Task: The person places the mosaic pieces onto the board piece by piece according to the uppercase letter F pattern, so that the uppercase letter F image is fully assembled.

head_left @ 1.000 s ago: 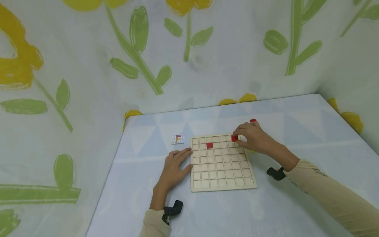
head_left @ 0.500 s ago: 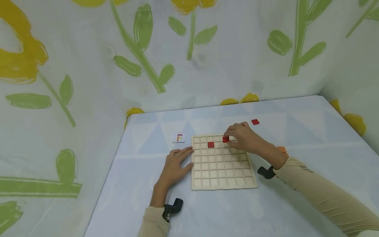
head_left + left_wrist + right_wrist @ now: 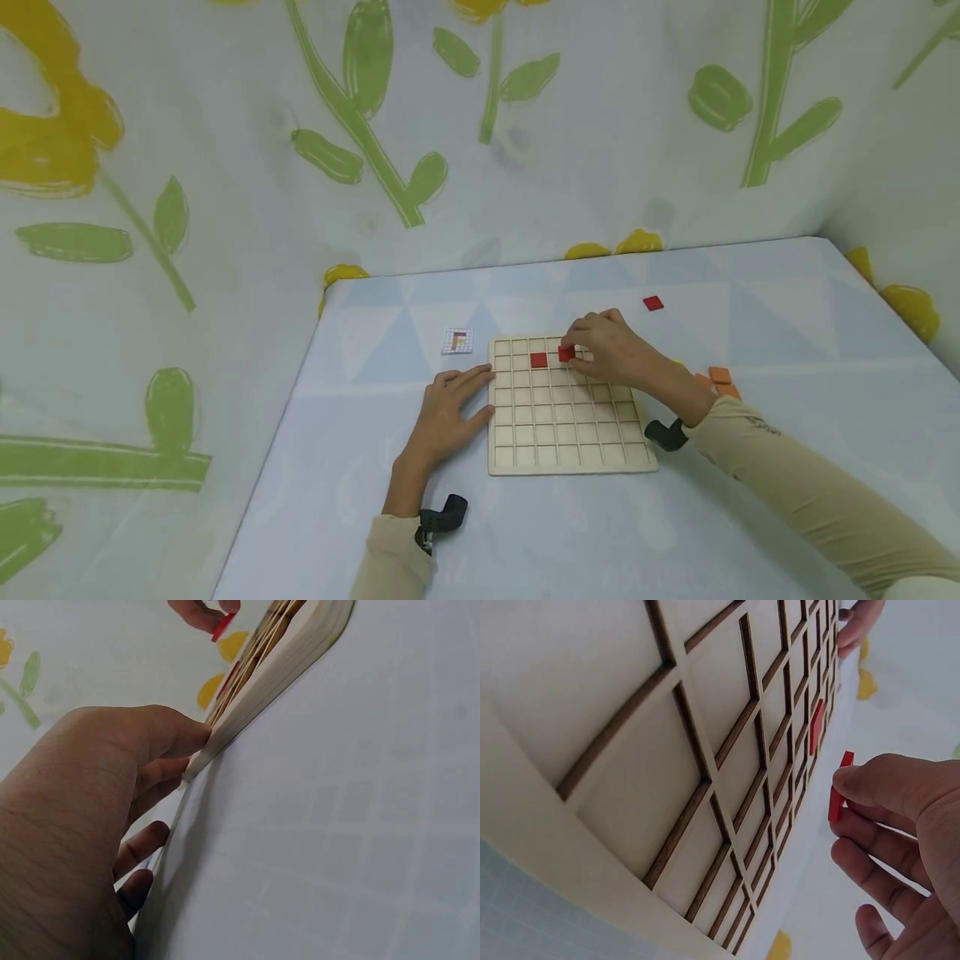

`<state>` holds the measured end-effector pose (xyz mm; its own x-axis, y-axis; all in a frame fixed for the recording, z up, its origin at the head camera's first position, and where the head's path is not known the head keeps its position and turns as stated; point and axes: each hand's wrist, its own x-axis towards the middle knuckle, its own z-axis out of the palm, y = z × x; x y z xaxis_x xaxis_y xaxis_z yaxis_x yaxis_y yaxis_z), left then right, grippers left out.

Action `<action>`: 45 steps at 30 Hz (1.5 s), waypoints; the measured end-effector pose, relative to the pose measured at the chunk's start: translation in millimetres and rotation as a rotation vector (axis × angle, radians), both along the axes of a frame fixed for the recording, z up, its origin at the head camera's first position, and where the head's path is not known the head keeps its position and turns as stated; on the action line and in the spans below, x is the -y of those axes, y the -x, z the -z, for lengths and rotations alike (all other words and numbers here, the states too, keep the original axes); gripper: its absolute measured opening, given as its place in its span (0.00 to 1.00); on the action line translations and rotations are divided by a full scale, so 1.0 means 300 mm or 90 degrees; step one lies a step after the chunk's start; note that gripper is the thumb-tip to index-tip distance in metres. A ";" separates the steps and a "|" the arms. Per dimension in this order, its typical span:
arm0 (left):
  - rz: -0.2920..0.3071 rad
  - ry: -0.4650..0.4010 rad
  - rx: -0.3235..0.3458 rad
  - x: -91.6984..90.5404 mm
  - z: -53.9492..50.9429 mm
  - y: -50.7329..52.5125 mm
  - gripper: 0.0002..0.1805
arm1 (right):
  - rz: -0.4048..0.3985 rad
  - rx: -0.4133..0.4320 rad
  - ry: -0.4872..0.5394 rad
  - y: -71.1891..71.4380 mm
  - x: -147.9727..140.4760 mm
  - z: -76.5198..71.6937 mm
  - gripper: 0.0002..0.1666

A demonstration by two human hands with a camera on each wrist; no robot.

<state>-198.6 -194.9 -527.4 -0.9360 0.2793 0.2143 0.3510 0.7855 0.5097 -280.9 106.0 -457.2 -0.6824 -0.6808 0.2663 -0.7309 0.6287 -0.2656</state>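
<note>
A pale wooden grid board (image 3: 568, 435) lies on the table. My left hand (image 3: 442, 418) touches its left edge with fingers fairly straight and the thumb apart; the left wrist view shows the thumb against the board's side (image 3: 274, 686). Between thumb and fingers, my right hand (image 3: 617, 357) pinches a red square tile (image 3: 566, 354) above the board's far part. In the right wrist view this red tile (image 3: 835, 806) is tilted on edge, apart from the board. One red tile (image 3: 538, 360) sits in a cell in the second row from the far edge, left of the held one.
A small card with a coloured grid pattern (image 3: 458, 341) lies beyond the board's far left corner. Another red tile (image 3: 653, 303) rests at the far right. Several orange tiles (image 3: 720, 375) and a bit of yellow (image 3: 678, 362) show behind the right forearm.
My right hand has moved left over the board with the red tile, toward the placed one. The orange tiles have come into view behind the forearm. The left hand stays at the board's edge.
</note>
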 end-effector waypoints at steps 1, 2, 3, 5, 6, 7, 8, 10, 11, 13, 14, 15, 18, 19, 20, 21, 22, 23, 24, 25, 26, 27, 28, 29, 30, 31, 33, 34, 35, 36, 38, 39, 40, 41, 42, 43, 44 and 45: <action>0.002 0.001 0.001 -0.001 0.001 0.000 0.29 | -0.001 0.000 0.001 -0.001 0.000 0.004 0.09; 0.002 0.006 0.005 -0.001 0.003 -0.001 0.29 | -0.002 0.002 0.000 -0.002 0.001 0.007 0.09; 0.002 0.009 0.009 -0.001 0.004 -0.003 0.29 | -0.005 0.005 -0.002 -0.003 0.002 0.009 0.09; 0.002 0.011 0.012 0.000 0.003 -0.007 0.29 | -0.008 0.012 -0.011 -0.003 0.006 0.012 0.09; 0.001 0.012 0.010 0.001 0.001 -0.008 0.29 | -0.009 0.014 -0.016 -0.002 0.009 0.012 0.09; 0.001 0.011 0.008 0.001 -0.003 -0.007 0.29 | -0.008 0.015 -0.019 0.000 0.012 0.010 0.09; 0.001 0.009 0.002 0.001 -0.007 -0.006 0.29 | -0.006 0.014 -0.023 0.002 0.014 0.009 0.09; 0.002 0.003 -0.004 0.000 -0.014 0.000 0.28 | 0.000 0.016 -0.029 0.010 0.017 0.008 0.09; 0.002 0.003 -0.005 0.000 -0.016 0.003 0.28 | 0.002 0.018 -0.033 0.013 0.017 0.009 0.10; 0.002 0.006 0.000 -0.002 -0.017 0.008 0.29 | 0.005 0.021 -0.038 0.019 0.016 0.012 0.09; 0.002 0.009 0.007 -0.003 -0.014 0.008 0.29 | 0.005 0.024 -0.041 0.020 0.013 0.015 0.09; 0.002 0.011 0.013 -0.004 -0.012 0.009 0.29 | 0.006 0.025 -0.044 0.020 0.011 0.018 0.09; 0.002 0.017 0.022 -0.006 -0.004 0.009 0.29 | 0.011 0.028 -0.051 0.023 0.006 0.025 0.09; 0.003 0.016 0.023 -0.008 -0.003 0.008 0.29 | 0.013 0.027 -0.052 0.023 0.006 0.027 0.09; 0.003 0.013 0.022 -0.009 -0.002 0.008 0.29 | 0.015 0.031 -0.053 0.023 0.006 0.028 0.09; 0.002 0.011 0.019 -0.009 -0.002 0.007 0.29 | 0.016 0.036 -0.054 0.024 0.008 0.029 0.09; 0.002 0.009 0.016 -0.009 -0.003 0.007 0.29 | 0.015 0.042 -0.055 0.024 0.011 0.030 0.09; 0.001 0.012 0.014 -0.009 -0.003 0.007 0.29 | 0.013 0.049 -0.055 0.024 0.014 0.030 0.09; 0.000 0.015 0.011 -0.008 -0.003 0.007 0.29 | 0.012 0.054 -0.055 0.025 0.018 0.031 0.09; -0.001 0.017 0.012 -0.006 -0.005 0.007 0.29 | 0.011 0.056 -0.058 0.025 0.022 0.031 0.09; -0.002 0.022 0.011 -0.005 -0.006 0.008 0.29 | 0.010 0.061 -0.059 0.025 0.026 0.029 0.09; -0.003 0.026 0.010 -0.003 -0.006 0.010 0.29 | 0.007 0.062 -0.060 0.026 0.029 0.029 0.09; -0.003 0.030 0.010 -0.002 -0.006 0.011 0.29 | 0.006 0.062 -0.060 0.027 0.031 0.029 0.08; -0.003 0.032 0.012 -0.001 -0.006 0.013 0.29 | 0.006 0.060 -0.060 0.028 0.033 0.029 0.08; -0.002 0.031 0.013 -0.001 -0.006 0.015 0.29 | 0.006 0.055 -0.061 0.029 0.035 0.029 0.09; -0.001 0.027 0.014 0.000 -0.006 0.015 0.29 | 0.005 0.054 -0.062 0.030 0.037 0.029 0.09; 0.002 0.023 0.015 0.000 -0.006 0.016 0.29 | 0.003 0.052 -0.064 0.032 0.039 0.029 0.08; 0.003 0.021 0.016 0.000 -0.006 0.016 0.29 | 0.003 0.053 -0.066 0.033 0.040 0.029 0.08; 0.005 0.020 0.015 0.000 -0.006 0.016 0.29 | 0.004 0.055 -0.069 0.033 0.042 0.029 0.09; 0.007 0.019 0.014 0.000 -0.008 0.016 0.29 | 0.005 0.057 -0.071 0.034 0.043 0.029 0.09; 0.008 0.022 0.011 0.000 -0.008 0.016 0.29 | 0.007 0.064 -0.075 0.035 0.045 0.031 0.09; 0.010 0.021 0.009 0.000 -0.009 0.016 0.29 | 0.009 0.067 -0.077 0.036 0.046 0.033 0.09; 0.011 0.021 0.007 -0.001 -0.010 0.016 0.29 | 0.010 0.067 -0.080 0.037 0.047 0.036 0.09; 0.010 0.023 0.007 -0.001 -0.011 0.015 0.29 | 0.010 0.068 -0.080 0.037 0.047 0.039 0.09; 0.010 0.023 0.008 -0.001 -0.013 0.014 0.29 | 0.010 0.068 -0.079 0.038 0.047 0.041 0.09; 0.009 0.024 0.008 -0.001 -0.013 0.013 0.29 | 0.008 0.066 -0.078 0.039 0.047 0.044 0.09; 0.007 0.025 0.009 -0.001 -0.016 0.012 0.29 | 0.007 0.064 -0.076 0.040 0.047 0.047 0.09; 0.006 0.026 0.011 0.000 -0.017 0.011 0.29 | 0.004 0.059 -0.074 0.040 0.046 0.049 0.09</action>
<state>-201.9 -194.9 -522.3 -0.9367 0.2962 0.1866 0.3500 0.8029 0.4825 -292.8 92.2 -471.8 -0.7047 -0.6991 0.1212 -0.7025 0.6636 -0.2570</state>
